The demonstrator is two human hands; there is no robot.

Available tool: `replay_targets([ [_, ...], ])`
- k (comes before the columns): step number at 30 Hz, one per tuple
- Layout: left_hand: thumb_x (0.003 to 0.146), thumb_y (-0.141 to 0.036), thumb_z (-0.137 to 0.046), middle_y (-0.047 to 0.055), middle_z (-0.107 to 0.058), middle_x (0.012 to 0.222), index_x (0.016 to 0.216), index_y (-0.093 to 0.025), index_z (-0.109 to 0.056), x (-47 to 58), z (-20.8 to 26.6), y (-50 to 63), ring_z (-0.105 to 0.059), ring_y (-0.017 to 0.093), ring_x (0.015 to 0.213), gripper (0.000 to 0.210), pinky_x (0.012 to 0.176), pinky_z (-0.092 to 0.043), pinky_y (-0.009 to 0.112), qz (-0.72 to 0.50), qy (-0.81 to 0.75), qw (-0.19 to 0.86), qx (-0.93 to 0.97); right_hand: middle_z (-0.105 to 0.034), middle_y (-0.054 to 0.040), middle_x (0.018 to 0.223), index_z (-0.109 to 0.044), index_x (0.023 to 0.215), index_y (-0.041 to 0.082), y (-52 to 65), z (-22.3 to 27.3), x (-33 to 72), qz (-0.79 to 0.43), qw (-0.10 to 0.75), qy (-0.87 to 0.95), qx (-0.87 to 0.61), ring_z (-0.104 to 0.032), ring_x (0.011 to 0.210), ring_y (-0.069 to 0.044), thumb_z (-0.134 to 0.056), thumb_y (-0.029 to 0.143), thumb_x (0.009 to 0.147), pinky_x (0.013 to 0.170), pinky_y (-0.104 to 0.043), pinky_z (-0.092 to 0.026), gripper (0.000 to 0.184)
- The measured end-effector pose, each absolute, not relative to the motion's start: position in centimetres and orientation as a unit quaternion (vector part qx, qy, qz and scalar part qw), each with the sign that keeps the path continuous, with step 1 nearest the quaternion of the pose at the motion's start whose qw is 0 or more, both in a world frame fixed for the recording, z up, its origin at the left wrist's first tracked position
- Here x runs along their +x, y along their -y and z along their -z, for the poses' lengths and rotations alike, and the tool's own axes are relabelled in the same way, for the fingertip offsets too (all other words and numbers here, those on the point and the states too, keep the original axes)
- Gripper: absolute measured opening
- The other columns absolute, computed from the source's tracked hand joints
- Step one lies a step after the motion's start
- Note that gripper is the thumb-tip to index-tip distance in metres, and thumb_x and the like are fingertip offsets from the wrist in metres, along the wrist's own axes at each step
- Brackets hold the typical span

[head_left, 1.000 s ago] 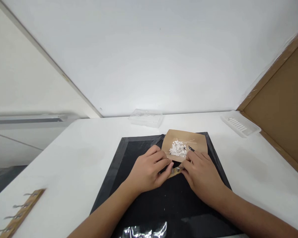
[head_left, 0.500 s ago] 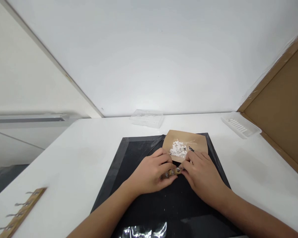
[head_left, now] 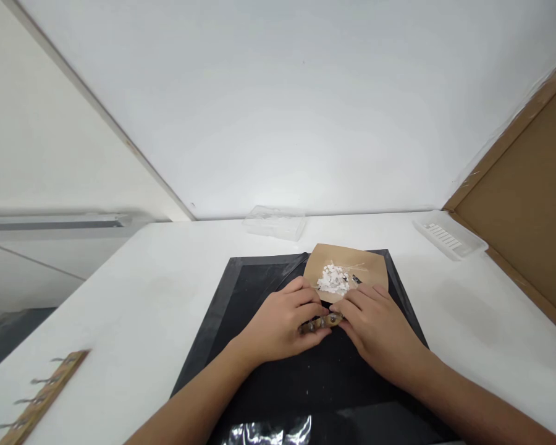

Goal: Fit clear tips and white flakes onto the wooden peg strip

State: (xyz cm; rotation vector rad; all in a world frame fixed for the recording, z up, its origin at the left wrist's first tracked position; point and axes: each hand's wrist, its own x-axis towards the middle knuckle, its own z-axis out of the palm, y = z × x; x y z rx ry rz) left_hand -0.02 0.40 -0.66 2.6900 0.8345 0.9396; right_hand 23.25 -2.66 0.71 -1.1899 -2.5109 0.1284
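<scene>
My left hand (head_left: pixel 285 321) is closed around a small wooden strip (head_left: pixel 322 322) with several round metal pieces along it. Fingers of my right hand (head_left: pixel 375 321) pinch the strip's right end; the fingertips partly cover it. Just beyond both hands, a heap of small white flakes (head_left: pixel 333 279) lies on a sheet of brown paper (head_left: pixel 323 254). A short dark piece (head_left: pixel 356 279) shows by my right knuckles, and I cannot tell whether the hand holds it. The paper rests on a black mat (head_left: pixel 315 383) under both hands.
On the white table (head_left: pixel 134 296), a wooden bar with metal hooks (head_left: pixel 50 392) lies at the near left. A clear plastic case (head_left: pixel 275 224) is by the back wall. A translucent tray (head_left: pixel 451 235) with white strips stands at the right, beside a cardboard panel (head_left: pixel 532 210).
My right fingers have shifted slightly over the strip's right end, with the fingertips now closer together. My left hand and the strip stay where they were.
</scene>
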Motion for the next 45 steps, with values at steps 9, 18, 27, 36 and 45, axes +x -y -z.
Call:
replay_targets([
  [9, 0.092, -0.029, -0.076, 0.003, -0.072, 0.082, 0.089, -0.02, -0.073, 0.0, 0.6, -0.4, -0.063, 0.019, 0.081, 0.01, 0.079, -0.059, 0.036, -0.305, -0.278, 0.065, 0.909, -0.069, -0.0042, 0.094, -0.068, 0.098, 0.019, 2.4, -0.3, 23.1, -0.047, 0.185, 0.9, -0.392, -0.06, 0.097, -0.025, -0.062, 0.002, 0.095, 0.096, -0.042, -0.044, 0.018],
  [18, 0.093, -0.03, -0.076, 0.003, -0.071, 0.083, 0.091, -0.02, -0.071, -0.1, 0.9, -0.5, -0.062, 0.02, 0.084, 0.011, 0.08, -0.058, 0.036, -0.305, -0.273, 0.05, 0.911, -0.07, -0.0051, 0.099, -0.067, 0.104, 0.018, 1.3, -0.4, 23.7, -0.067, 0.167, 0.924, -0.338, -0.058, 0.101, -0.024, -0.06, 0.011, 0.101, 0.098, -0.042, -0.047, 0.01],
  [27, 0.092, -0.032, -0.077, 0.003, -0.071, 0.082, 0.091, -0.021, -0.071, -0.1, 0.7, -0.5, -0.061, 0.021, 0.083, 0.013, 0.08, -0.058, 0.036, -0.3, -0.272, 0.044, 0.913, -0.069, -0.0046, 0.095, -0.066, 0.098, 0.018, 0.9, -0.8, 24.0, -0.068, 0.174, 0.93, -0.317, -0.055, 0.099, -0.023, -0.062, 0.006, 0.098, 0.093, -0.037, -0.049, 0.013],
  [36, 0.092, -0.032, -0.078, 0.003, -0.071, 0.083, 0.09, -0.021, -0.072, -0.2, 0.9, -0.5, -0.062, 0.021, 0.088, 0.013, 0.08, -0.058, 0.035, -0.295, -0.276, 0.047, 0.914, -0.069, -0.0061, 0.094, -0.069, 0.1, 0.016, 0.4, -0.7, 24.1, -0.074, 0.178, 0.937, -0.292, -0.054, 0.099, -0.024, -0.057, 0.013, 0.105, 0.091, -0.037, -0.049, 0.013],
  [45, 0.093, -0.032, -0.078, 0.003, -0.072, 0.084, 0.093, -0.021, -0.07, -0.3, 1.2, -0.6, -0.062, 0.022, 0.087, 0.013, 0.082, -0.058, 0.038, -0.305, -0.268, 0.063, 0.912, -0.071, -0.0054, 0.092, -0.07, 0.099, 0.016, -0.1, -0.3, 24.1, -0.067, 0.194, 0.938, -0.279, -0.056, 0.096, -0.023, -0.063, 0.02, 0.105, 0.087, -0.036, -0.049, 0.01],
])
